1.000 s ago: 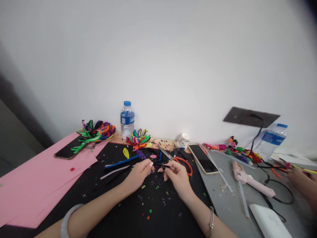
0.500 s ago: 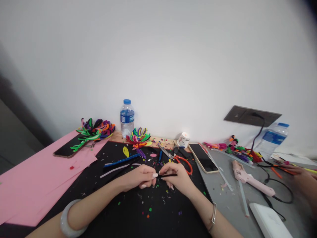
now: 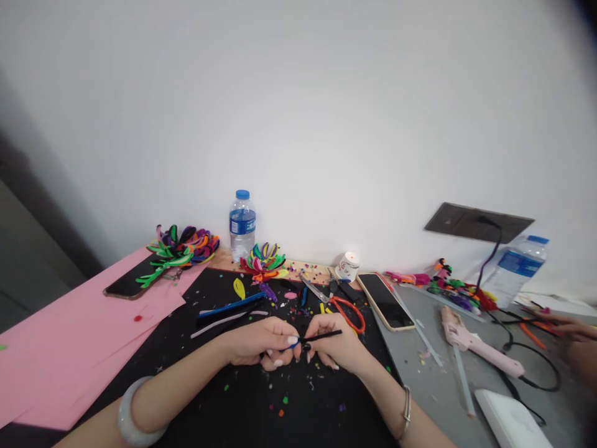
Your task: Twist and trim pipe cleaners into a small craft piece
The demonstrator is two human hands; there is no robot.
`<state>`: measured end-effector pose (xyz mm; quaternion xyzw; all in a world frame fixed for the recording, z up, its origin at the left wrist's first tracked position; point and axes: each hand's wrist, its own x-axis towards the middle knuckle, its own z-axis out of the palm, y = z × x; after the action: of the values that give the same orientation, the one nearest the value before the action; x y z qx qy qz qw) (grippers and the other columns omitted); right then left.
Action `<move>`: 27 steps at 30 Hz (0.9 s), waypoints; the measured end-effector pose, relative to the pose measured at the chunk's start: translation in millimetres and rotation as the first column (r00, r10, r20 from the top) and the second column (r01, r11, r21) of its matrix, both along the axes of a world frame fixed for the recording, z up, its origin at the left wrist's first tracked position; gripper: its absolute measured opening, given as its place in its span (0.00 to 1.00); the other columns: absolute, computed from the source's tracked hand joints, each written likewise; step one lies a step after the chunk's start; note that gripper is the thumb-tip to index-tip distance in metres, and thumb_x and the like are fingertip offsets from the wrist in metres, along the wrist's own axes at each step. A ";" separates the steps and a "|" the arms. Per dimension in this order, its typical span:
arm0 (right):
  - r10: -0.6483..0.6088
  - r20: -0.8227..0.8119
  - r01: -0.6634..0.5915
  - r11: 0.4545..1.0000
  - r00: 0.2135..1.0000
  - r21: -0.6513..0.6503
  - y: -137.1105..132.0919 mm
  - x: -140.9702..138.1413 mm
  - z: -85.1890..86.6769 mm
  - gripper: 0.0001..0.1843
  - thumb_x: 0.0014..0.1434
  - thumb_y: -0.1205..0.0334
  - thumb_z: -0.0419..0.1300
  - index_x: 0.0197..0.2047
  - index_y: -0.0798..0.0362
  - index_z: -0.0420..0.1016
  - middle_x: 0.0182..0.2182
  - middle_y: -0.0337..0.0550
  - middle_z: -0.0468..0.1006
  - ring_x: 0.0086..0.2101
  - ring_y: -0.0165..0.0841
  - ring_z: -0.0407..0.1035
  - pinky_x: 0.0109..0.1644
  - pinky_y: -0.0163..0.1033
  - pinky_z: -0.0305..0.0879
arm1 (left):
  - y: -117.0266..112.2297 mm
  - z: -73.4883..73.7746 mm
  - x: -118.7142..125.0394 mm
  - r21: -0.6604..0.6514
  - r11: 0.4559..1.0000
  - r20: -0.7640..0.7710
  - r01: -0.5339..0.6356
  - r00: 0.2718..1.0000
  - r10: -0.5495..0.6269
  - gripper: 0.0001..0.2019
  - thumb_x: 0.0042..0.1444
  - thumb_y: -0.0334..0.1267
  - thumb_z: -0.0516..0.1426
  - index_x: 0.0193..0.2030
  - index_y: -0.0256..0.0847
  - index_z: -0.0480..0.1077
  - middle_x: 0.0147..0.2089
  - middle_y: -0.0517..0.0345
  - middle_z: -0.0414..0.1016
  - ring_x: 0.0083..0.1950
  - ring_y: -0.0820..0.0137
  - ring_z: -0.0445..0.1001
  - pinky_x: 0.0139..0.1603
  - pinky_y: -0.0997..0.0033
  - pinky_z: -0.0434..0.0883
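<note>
Over the black sheet [image 3: 252, 398], my two hands meet fingertip to fingertip around a short black pipe cleaner [image 3: 329, 336]. My left hand [image 3: 268, 342] pinches its left end, and a bit of blue shows under the thumb. My right hand [image 3: 338, 351] has its fingers closed on the same piece, whose free end points right across the palm. Just behind the hands lie scissors with orange handles [image 3: 351, 311]. Blue pipe cleaners [image 3: 231, 308] and a pale lilac pipe cleaner [image 3: 212, 326] rest to the left, with a yellow loop [image 3: 239, 288] beyond them.
Bunches of coloured loops [image 3: 263, 261] and a water bottle [image 3: 242, 227] stand by the wall. A phone [image 3: 387, 302], a pink glue gun [image 3: 485, 351] and a white box [image 3: 508, 420] lie right. Another person's hand [image 3: 571, 330] is at far right. Pink paper [image 3: 93, 336] covers the left.
The black pipe cleaner's right end has tilted up a little, and blue now shows at my left fingertips. The whole view has shifted slightly. The other person's hand at right has moved.
</note>
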<state>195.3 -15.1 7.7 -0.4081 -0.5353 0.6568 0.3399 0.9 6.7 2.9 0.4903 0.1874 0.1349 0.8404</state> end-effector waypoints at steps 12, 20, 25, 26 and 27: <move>0.137 -0.073 -0.143 0.987 0.988 -0.075 -3.8 0.9 -0.4 0.08 0.40 0.67 0.65 0.23 0.59 0.69 0.17 0.41 0.77 0.08 0.20 0.58 0.07 0.23 0.49 | -0.7 -5.1 -2.9 0.076 0.993 -0.072 0.092 0.994 -0.087 0.14 0.51 0.44 0.56 0.28 0.32 0.68 0.15 0.63 0.61 0.14 0.81 0.51 0.16 0.78 0.44; 0.241 -0.086 -0.253 0.954 0.967 -0.164 -7.4 0.3 -1.5 0.12 0.39 0.64 0.67 0.24 0.60 0.69 0.17 0.41 0.76 0.08 0.22 0.61 0.07 0.23 0.52 | -0.9 -7.1 -3.1 0.060 0.975 -0.169 0.214 0.965 -0.201 0.15 0.50 0.47 0.57 0.27 0.34 0.69 0.16 0.63 0.64 0.15 0.79 0.58 0.16 0.81 0.51; 0.256 -0.114 -0.275 0.937 0.960 -0.215 -8.5 -4.7 -5.9 0.13 0.37 0.66 0.68 0.22 0.59 0.67 0.16 0.40 0.76 0.10 0.26 0.64 0.08 0.25 0.57 | -3.4 -4.9 -2.2 0.081 0.959 -0.184 0.271 0.950 -0.253 0.16 0.51 0.48 0.56 0.28 0.34 0.71 0.15 0.63 0.63 0.15 0.79 0.58 0.17 0.80 0.53; 0.258 -0.116 -0.279 0.935 0.959 -0.219 -8.8 -5.6 -7.0 0.13 0.36 0.66 0.68 0.22 0.59 0.67 0.16 0.39 0.75 0.10 0.26 0.64 0.08 0.25 0.57 | -4.2 -4.2 -1.8 0.079 0.955 -0.187 0.285 0.946 -0.266 0.16 0.52 0.48 0.56 0.28 0.34 0.71 0.15 0.63 0.63 0.15 0.79 0.58 0.17 0.80 0.53; 0.261 -0.112 -0.280 0.935 0.959 -0.219 -9.0 -6.3 -8.1 0.14 0.36 0.66 0.69 0.21 0.58 0.66 0.15 0.38 0.75 0.10 0.26 0.64 0.08 0.26 0.57 | -4.8 -3.4 -1.4 0.075 0.953 -0.188 0.295 0.942 -0.277 0.16 0.51 0.48 0.56 0.28 0.35 0.71 0.15 0.63 0.63 0.15 0.78 0.58 0.17 0.80 0.53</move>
<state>189.1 -24.1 -0.3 -0.3403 -0.4914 0.7716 0.2177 -0.6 1.8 -0.5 0.5644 0.1803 -0.0231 0.8053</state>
